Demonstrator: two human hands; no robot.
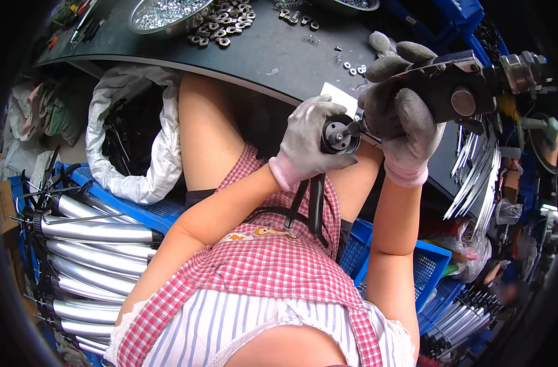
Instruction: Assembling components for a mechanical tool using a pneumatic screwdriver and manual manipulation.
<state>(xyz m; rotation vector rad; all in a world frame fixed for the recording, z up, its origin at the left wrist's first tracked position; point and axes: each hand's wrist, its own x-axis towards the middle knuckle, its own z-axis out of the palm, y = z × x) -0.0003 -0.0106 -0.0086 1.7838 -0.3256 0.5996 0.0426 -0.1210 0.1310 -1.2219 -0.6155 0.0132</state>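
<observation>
My left hand (309,136), in a grey glove with a pink cuff, is wrapped round a black round fitting (334,143) with a grey, holed face. Below that hand, a black lever-like handle (316,205) extends toward my lap; how it joins the fitting is hidden. My right hand (407,113), gloved alike, grips a dark power driver (453,92) lying sideways. The driver's metal bit (354,128) meets the middle of the fitting's face. Just behind the fitting, a white card (340,98) lies at the table's edge.
Metal bowls of small parts (169,13) and a pile of metal nuts (227,23) are on the dark table (162,52). White washers (354,70) and springs lie near the driver. A white sack (98,144) stands at left, above silver tubes (95,229). Blue crates (430,269) flank my lap.
</observation>
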